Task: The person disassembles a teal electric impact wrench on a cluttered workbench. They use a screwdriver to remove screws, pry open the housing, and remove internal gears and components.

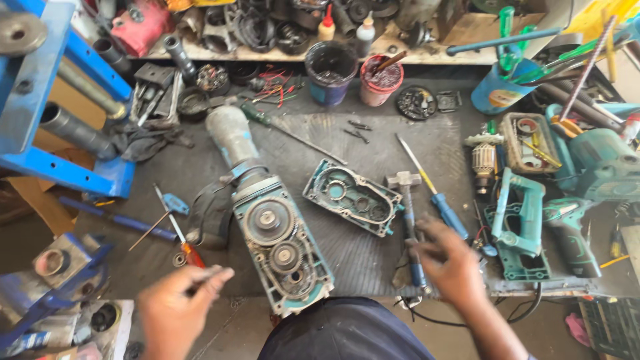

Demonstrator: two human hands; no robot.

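Note:
An opened teal power tool gearbox (280, 250) lies in the middle of the rubber mat (393, 143), its greasy gears showing. The removed teal cover (352, 197) rests just to its right. My left hand (175, 310) is at the lower left, fingers pinched on a thin dark rod or small tool that points toward the gearbox. My right hand (448, 261) hovers blurred over the blue handle of a hammer (408, 213), fingers apart; I cannot tell whether it touches the handle. A blue-handled screwdriver (437, 197) lies beside the hammer.
A blue press frame (40, 100) stands at the left. Two grease tubs (353, 77) sit at the back among scattered parts. More teal tool housings (523, 223) and a motor armature (483, 160) crowd the right. A red-handled screwdriver (183, 240) lies left of the gearbox.

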